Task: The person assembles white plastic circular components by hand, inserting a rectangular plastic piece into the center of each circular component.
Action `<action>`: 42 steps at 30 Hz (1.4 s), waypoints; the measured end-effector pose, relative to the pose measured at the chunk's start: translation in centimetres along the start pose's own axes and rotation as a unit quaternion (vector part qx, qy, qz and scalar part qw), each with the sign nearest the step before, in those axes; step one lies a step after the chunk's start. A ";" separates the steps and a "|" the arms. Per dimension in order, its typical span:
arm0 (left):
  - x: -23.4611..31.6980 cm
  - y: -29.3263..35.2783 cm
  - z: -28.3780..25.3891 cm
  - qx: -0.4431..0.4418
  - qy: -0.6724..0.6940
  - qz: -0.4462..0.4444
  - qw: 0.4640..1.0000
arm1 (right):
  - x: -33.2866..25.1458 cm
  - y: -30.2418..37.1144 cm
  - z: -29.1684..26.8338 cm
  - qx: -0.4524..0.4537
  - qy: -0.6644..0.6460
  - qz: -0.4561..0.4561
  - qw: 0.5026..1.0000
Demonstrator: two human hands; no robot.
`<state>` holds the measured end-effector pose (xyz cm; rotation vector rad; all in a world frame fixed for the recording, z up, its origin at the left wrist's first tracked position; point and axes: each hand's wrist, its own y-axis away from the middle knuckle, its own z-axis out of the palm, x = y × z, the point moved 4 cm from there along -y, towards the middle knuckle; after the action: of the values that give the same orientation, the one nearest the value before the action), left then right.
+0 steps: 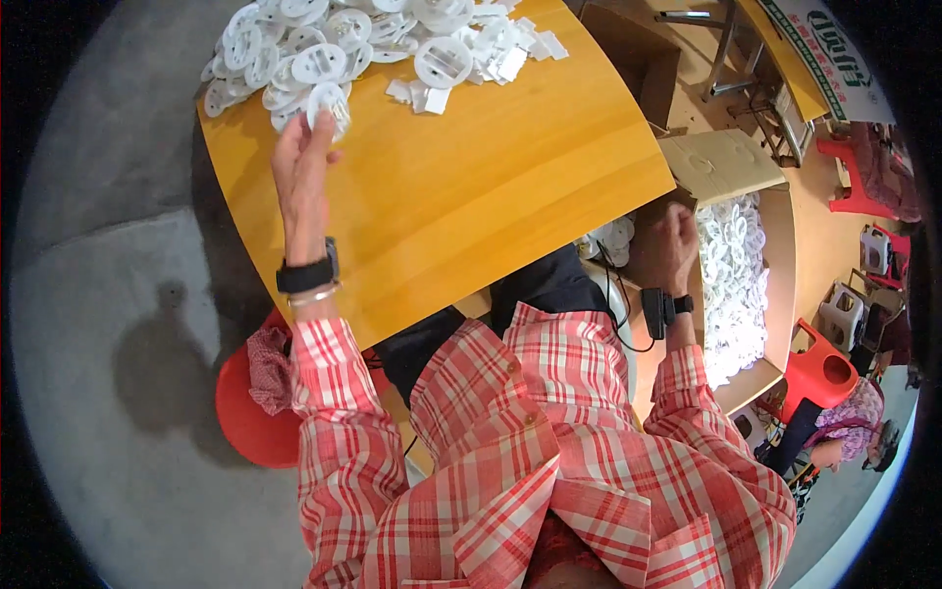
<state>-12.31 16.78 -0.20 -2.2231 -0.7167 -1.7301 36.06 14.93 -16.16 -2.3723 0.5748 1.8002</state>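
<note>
My left hand (302,175) reaches to the far left part of the yellow wooden table (491,187). Its thumb and fingers close on a white round plastic piece (330,102) at the near edge of a heap. That heap of white plastic discs (320,65) spreads along the far side, with small white rectangular pieces (510,63) at its right. Past the table's right corner, my right hand (677,243) is low beside an open cardboard box (777,285). Its fingers are curled, and whatever they may hold is hidden.
White plastic parts (731,285) fill the box on the right. More white discs (613,238) lie below the table edge, near a black cable (620,304). A red stool (250,422) stands at my left. Other stools and a seated person (854,417) are at far right.
</note>
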 end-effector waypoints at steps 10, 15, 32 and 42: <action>-4.8 10.0 2.8 -0.144 0.419 -0.174 0.879 | -18.2 1.4 19.8 -0.302 0.111 -0.503 0.802; -5.0 12.1 3.3 -0.161 0.425 -0.175 0.873 | -18.5 1.1 26.5 -0.281 0.221 -0.511 0.782; -7.1 13.5 3.2 -0.153 0.446 -0.168 0.866 | -15.0 2.8 20.7 -0.382 0.130 -0.290 0.868; -6.5 14.3 3.5 -0.182 0.483 -0.164 0.841 | -15.6 5.7 22.6 -0.306 0.297 -0.563 0.708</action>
<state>-3.24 4.76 -5.78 -1.0616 -0.5296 -2.9492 10.02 20.31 -7.16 -2.5527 -1.4127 0.6446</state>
